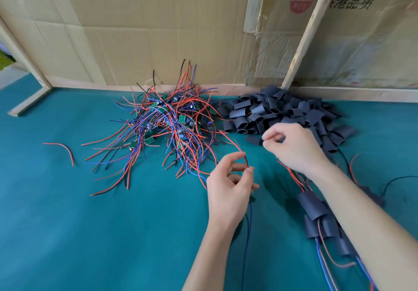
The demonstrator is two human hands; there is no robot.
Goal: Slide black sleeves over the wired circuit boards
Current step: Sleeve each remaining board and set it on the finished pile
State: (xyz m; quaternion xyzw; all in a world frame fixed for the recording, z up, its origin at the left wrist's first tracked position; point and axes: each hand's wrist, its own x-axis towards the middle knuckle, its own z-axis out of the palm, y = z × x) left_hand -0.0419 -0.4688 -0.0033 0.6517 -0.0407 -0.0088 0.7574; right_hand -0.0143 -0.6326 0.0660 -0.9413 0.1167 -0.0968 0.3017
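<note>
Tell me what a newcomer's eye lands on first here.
First, the tangle of wired circuit boards with red, blue and black leads, mid-table on the green mat. Right of it lies the heap of black sleeves, where the right hand reaches. The left hand pinches a red wire in front.

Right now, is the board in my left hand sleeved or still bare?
Cannot tell. The left hand pinches red and black wires; its board is hidden. The right hand is at the sleeve pile.
</note>
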